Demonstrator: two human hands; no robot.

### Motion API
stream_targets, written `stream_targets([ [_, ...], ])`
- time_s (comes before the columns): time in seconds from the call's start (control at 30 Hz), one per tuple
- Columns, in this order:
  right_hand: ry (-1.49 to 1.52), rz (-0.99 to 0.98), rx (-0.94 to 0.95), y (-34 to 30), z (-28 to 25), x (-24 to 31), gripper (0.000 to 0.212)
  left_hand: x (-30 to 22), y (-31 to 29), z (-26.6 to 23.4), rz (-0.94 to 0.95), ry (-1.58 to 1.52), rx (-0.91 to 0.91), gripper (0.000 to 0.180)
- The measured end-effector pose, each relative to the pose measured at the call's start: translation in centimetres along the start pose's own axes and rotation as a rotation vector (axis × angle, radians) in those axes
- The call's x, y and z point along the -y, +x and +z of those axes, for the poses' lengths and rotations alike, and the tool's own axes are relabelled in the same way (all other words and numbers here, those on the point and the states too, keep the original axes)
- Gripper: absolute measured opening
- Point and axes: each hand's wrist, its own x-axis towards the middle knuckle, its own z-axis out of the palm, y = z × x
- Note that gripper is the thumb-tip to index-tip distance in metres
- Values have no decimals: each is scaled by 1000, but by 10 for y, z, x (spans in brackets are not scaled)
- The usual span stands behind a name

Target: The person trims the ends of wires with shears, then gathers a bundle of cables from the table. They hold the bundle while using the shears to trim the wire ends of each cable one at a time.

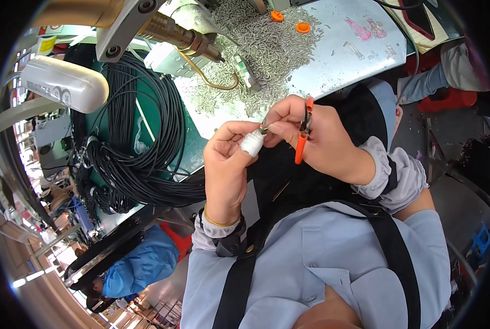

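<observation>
My left hand is closed in a pinch, with white tape wrapped round its thumb. My right hand comes in from the other side, its thumb and forefinger pinched close to the left fingertips. Between the two sets of fingertips is a tiny piece, too small to name. A small pair of cutters or pliers with orange handles is tucked in the right hand, crossing its fingers; its jaws are mostly hidden. Both hands are held above my lap, in front of the table's near edge.
Many small silvery metal pieces lie heaped on the pale tabletop, with orange rings among them. A machine head overhangs the heap. Coiled black cables lie at left beside a white cylinder. A person in blue sits lower left.
</observation>
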Motion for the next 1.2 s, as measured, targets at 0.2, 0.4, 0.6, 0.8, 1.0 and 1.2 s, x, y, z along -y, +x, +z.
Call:
stream_targets([
  [0.2, -471, 172, 136, -6, -18, 15, 23, -1, -6, 13, 177, 78, -52, 19],
  [0.4, -695, 39, 132, -11, -9, 14, 31, 0, -4, 25, 322, 238, -125, 18],
  [0.6, -605, 170, 214, -12, -12, -1, 28, -9, 6, 7, 176, 165, -54, 17],
  [0.8, 98, 452, 37, 5, -18, 9, 24, -15, 56, -22, 50, -209, 160, 13],
  [1.0, -79, 283, -97, 63, -11, 3, 23, -27, 75, -19, 82, -92, 22, 13],
  [1.2, -51, 401, 29, 79, -14, 2, 23, -35, 80, -22, 28, -32, 19, 6],
])
